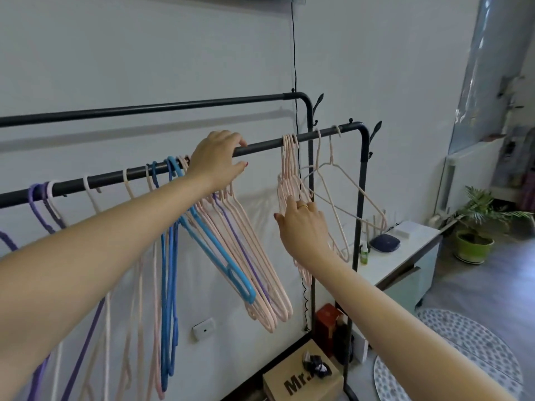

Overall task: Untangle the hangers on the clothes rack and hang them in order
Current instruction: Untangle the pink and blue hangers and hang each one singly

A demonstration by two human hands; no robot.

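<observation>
**Two hands at the front rail, hangers in clumps**

Two rails on the black clothes rack: rear rail high across the upper left of the frame, front rail running from the left edge up toward centre right.

Left hand, centre frame: fingers curled over the top of the front rail, thumb below it. Just beneath the hand hangs a tilted bundle of pink hangers with a light blue hanger and a purple one mixed in, splayed down toward centre bottom. Whether the fingers catch any hooks besides the rail, cannot tell.

Right hand, right of centre, ring on one finger: fingers reach up into a tight group of pink hangers whose hooks sit together on the rail. Fingers partly hidden among the wires; grip looks like a loose hold on them.

Further right on the rail, a single cream hanger, hanging apart near the corner post.

Left part of frame: blue hangers, pale and purple hangers spread along the rail.

Lower centre: cardboard box on the rack base. Right edge: potted plant, white cabinet.
</observation>
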